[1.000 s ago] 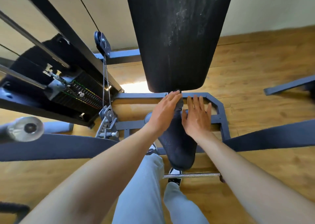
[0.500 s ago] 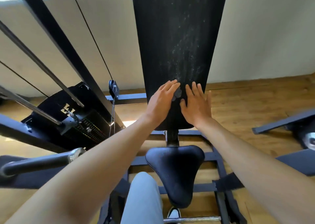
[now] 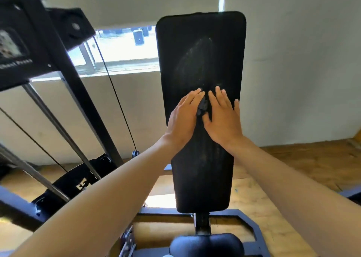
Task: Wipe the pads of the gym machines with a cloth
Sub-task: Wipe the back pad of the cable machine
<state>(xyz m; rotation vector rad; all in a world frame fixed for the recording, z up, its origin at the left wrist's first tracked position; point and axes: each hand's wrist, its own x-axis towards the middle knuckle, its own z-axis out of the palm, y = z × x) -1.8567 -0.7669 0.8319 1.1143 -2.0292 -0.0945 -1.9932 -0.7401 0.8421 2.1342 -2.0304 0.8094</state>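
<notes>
A dark cloth (image 3: 203, 106) bunches between flat left hand (image 3: 183, 120) and right hand (image 3: 222, 120), fingers straight, on the black back pad (image 3: 201, 51) near a window (image 3: 125, 47).

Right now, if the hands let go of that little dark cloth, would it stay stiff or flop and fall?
The cloth looks bunched and wrinkled between the left hand and right hand, so it is probably soft and floppy. It seems small, so likely light. The back pad stands steeply, so it would probably slide down.

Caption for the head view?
Both hands, left hand and right hand, press a dark cloth against the upright back pad.
</notes>
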